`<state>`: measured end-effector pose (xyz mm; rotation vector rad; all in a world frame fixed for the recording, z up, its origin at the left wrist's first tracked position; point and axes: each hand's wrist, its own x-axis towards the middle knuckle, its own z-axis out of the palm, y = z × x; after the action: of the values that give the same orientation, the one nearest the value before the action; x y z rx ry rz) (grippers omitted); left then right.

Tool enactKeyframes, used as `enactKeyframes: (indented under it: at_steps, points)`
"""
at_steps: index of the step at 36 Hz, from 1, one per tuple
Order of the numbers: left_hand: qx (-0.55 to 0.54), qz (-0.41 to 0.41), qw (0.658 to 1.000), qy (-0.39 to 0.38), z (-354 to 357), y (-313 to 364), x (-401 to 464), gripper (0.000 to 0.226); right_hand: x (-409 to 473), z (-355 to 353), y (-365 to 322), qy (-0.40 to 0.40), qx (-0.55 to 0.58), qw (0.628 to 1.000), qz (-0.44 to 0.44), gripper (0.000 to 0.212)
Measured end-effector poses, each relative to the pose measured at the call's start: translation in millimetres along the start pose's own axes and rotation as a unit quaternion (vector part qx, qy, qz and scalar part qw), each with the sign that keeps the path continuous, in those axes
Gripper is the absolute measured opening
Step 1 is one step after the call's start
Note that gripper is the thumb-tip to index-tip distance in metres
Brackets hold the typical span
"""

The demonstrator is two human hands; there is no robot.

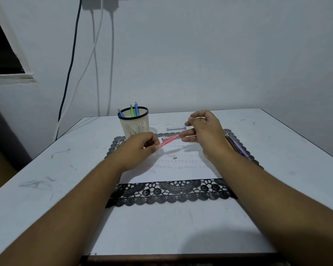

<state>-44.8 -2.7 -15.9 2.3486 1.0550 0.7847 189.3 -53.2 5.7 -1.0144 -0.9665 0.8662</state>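
Observation:
A pink mechanical pencil [168,141] hangs slanted above a white sheet of paper [181,166]. My left hand [137,150] grips its lower end with curled fingers. My right hand [202,129] is at the pencil's upper end, thumb and forefinger pinched together just above it; what they pinch is too small to tell. Two tiny parts [173,156] lie on the paper below the pencil.
A cream mesh pen cup [134,122] with several pens stands at the back left. A blue lead case [176,128] and a red case [164,139] lie behind the hands. Purple pencils [237,146] rest on the black lace mat [171,192]. Cables [96,64] hang down the wall.

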Motion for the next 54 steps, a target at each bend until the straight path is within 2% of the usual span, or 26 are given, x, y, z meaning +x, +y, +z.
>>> enactKeyframes:
  at_steps: [15,29,37,54]
  points:
    - [-0.022,-0.006,0.999,0.036,1,4,-4,0.014,-6,7,-1,0.022,0.026,0.998,-0.053,0.007]
    - [-0.034,-0.004,0.999,0.032,4,2,-3,0.014,-13,12,0,0.008,0.015,0.998,-0.068,0.007]
    - [-0.026,-0.007,0.999,0.041,4,5,-3,0.012,-14,11,-3,0.032,0.013,0.996,-0.078,0.006]
    - [-0.057,-0.001,0.998,0.033,5,0,-1,0.01,-20,14,-1,0.008,-0.011,0.997,-0.081,0.005]
